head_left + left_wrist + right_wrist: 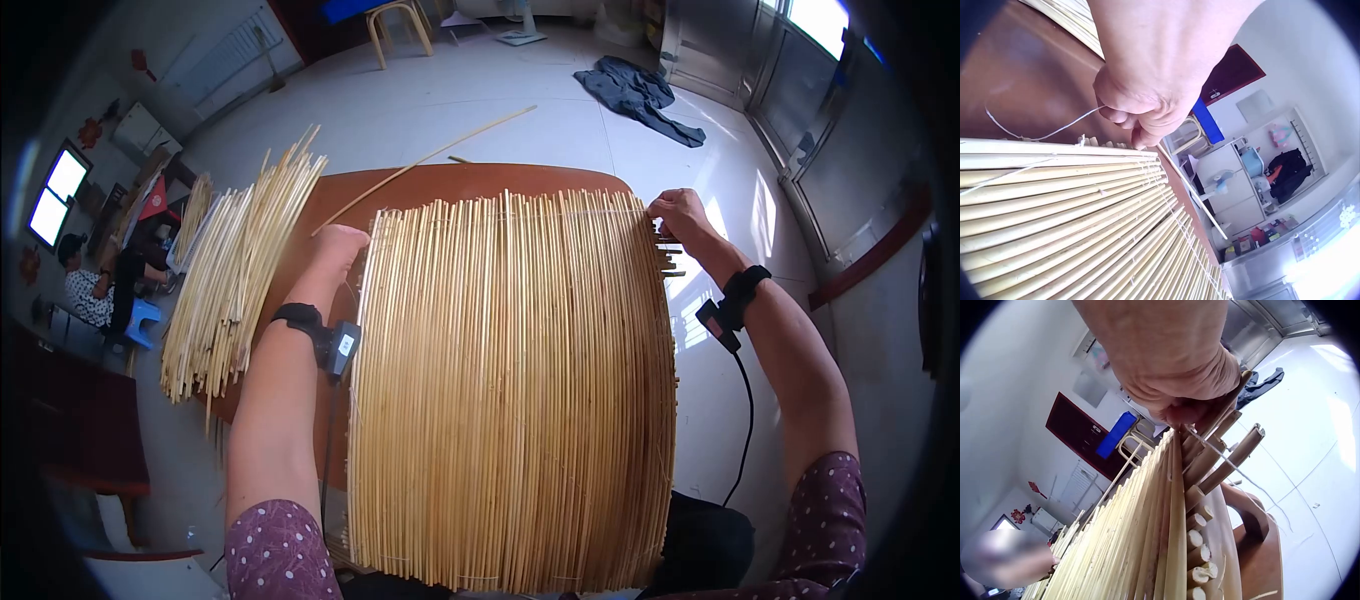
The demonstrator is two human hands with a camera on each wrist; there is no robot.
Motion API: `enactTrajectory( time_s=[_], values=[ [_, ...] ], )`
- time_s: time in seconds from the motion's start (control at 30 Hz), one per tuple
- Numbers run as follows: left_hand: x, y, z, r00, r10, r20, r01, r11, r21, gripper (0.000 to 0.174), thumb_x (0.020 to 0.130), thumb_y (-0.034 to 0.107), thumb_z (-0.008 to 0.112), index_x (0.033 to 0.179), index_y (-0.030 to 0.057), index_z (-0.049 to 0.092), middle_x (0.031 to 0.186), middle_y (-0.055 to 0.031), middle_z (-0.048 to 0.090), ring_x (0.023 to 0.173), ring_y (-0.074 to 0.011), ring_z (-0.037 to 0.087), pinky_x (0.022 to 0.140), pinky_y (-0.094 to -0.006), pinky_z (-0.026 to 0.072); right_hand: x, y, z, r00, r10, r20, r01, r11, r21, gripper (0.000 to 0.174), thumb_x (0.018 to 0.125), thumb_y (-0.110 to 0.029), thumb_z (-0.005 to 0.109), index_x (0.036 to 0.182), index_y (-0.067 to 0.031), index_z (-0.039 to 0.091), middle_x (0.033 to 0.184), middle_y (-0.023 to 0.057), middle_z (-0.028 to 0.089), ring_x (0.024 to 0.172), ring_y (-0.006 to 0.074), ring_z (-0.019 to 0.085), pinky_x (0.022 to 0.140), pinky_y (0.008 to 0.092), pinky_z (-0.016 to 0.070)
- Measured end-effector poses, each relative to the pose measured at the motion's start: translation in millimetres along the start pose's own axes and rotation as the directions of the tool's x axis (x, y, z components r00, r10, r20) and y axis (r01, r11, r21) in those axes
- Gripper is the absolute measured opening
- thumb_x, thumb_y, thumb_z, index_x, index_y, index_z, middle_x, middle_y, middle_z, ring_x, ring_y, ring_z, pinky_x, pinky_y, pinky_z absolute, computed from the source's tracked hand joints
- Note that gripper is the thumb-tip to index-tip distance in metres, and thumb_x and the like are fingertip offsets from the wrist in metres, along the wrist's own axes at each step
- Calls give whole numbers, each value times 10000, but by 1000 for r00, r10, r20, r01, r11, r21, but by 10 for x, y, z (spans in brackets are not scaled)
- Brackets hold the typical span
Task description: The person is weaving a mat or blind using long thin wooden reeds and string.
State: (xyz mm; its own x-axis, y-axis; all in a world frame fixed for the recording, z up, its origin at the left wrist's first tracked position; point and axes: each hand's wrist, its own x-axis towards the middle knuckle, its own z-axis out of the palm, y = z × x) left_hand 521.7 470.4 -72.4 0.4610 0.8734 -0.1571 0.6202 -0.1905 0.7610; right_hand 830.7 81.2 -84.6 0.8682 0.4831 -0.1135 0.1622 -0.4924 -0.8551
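A mat of thin stalks (510,380) tied side by side with string spans the middle of the head view, over a brown table (450,180). At its far left corner my left hand (343,240) pinches the edge, fingers curled; a loose white string (1054,132) trails from that hand (1147,87) in the left wrist view. My right hand (685,215) grips the far right corner. Seen from the right wrist, the right hand (1172,369) has its fingers curled at the stalk ends, partly hidden, with string (1241,472) hanging beside cut stalk ends (1199,555).
A pile of loose stalks (240,270) lies at the left, and one single stalk (430,158) crosses the table's far edge. Dark cloth (635,95) lies on the floor beyond. A person (95,290) sits at the far left near a blue stool (145,322).
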Motion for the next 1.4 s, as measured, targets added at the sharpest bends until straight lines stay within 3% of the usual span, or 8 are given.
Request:
enactTrajectory(
  time_s=[0.23, 0.3, 0.33, 0.4, 0.93, 1.13, 1.27, 1.4],
  values=[
    [12, 17, -44, 999, -17, 51, 17, 1000, 18, 171, 701, 75, 665, 835, -31, 678, 727, -61, 636, 658, -150, 591, 606, -319, 462, 20, -8, -25, 998, 3, 58, -7, 996, 84, 141, 781, -97, 612, 699, 16, 633, 536, 19, 489, 454, 100, 444, 423, 264, 359],
    [-5, 2, -14, 998, 58, 27, -57, 998, -34, 131, 692, 77, 656, 756, -36, 671, 575, -24, 543, 509, -126, 493, 476, -295, 384, 0, -7, -26, 998, -32, 54, 24, 990, 142, 135, 759, -89, 618, 683, 22, 630, 531, 25, 492, 464, 114, 452, 425, 282, 353],
    [186, -101, -11, 999, -27, 46, 25, 999, 35, 96, 698, 76, 654, 712, -18, 660, 563, -19, 533, 471, -106, 450, 412, -275, 321, 29, 42, -26, 998, -49, 46, 43, 990, 132, 145, 750, -100, 626, 682, 28, 628, 541, 35, 508, 473, 123, 464, 429, 289, 356],
    [204, -117, -22, 997, -3, 73, 3, 1000, -2, 65, 709, 64, 648, 724, 1, 656, 592, -20, 556, 459, -97, 446, 385, -263, 288, 32, 32, -48, 997, -48, 66, 39, 989, 144, 154, 736, -112, 638, 684, 32, 636, 553, 48, 530, 482, 130, 480, 440, 291, 376],
    [127, -61, -21, 997, -1, 72, 1, 1000, -2, 113, 749, 81, 639, 823, 0, 669, 583, -11, 537, 448, -88, 421, 390, -249, 287, 75, 41, -50, 994, -24, 109, 9, 992, 128, 142, 767, -104, 621, 765, 29, 670, 561, 45, 529, 482, 124, 487, 447, 283, 373],
    [108, -43, -14, 999, 6, 52, -8, 999, 39, 123, 740, 79, 643, 829, 0, 673, 667, -30, 604, 519, -99, 489, 449, -255, 354, 35, -14, -46, 993, -12, 114, -4, 991, 131, 159, 778, -118, 615, 759, 31, 666, 565, 46, 529, 495, 126, 493, 452, 287, 373],
    [122, -80, -28, 997, 58, 51, -60, 998, 33, 138, 738, 84, 647, 843, 1, 680, 716, -38, 632, 588, -105, 535, 478, -250, 382, -25, -56, -12, 1000, -22, 4, 22, 1000, 3, 149, 756, -107, 617, 725, 30, 663, 568, 64, 558, 507, 124, 524, 476, 287, 445],
    [49, -60, -145, 996, 46, 75, -47, 999, 8, 195, 773, 165, 651, 907, 24, 651, 600, 19, 510, 437, -68, 366, 378, -230, 280, -191, -177, -71, 990, -93, -103, 84, 993, -86, 174, 758, -130, 600, 756, 35, 656, 587, 75, 577, 543, 122, 555, 530, 289, 476]
  ],
)
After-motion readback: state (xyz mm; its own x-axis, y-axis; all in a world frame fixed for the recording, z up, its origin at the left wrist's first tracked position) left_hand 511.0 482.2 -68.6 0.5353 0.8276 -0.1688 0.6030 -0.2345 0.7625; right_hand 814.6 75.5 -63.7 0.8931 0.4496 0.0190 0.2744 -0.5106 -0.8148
